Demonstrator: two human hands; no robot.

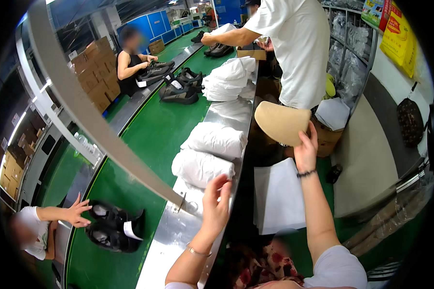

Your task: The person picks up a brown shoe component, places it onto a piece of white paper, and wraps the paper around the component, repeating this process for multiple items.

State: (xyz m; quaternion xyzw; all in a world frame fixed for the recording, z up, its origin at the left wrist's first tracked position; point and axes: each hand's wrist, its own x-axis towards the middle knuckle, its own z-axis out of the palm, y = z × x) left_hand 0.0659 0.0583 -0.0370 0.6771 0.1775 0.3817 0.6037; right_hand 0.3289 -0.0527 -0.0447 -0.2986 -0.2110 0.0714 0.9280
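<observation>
My right hand (305, 151) grips a tan, stiff, half-oval sheet (280, 121) by its near edge, raised to the right of the bench. Below it lies a stack of white paper sheets (278, 195). My left hand (216, 206) is empty, with thumb and fingers apart, at the near end of a white paper-wrapped bundle (202, 167); I cannot tell if the fingertips touch it. A second wrapped bundle (214, 139) lies just beyond, both on the metal ledge (161, 248) beside the green conveyor belt (144, 130).
A grey post (96, 111) slants across the belt. A co-worker's hand (77, 212) reaches toward black shoes (113, 226) at left. Farther along are more shoes (178, 91), a pile of white bundles (229, 79), a seated person (130, 62) and a standing person in white (299, 53).
</observation>
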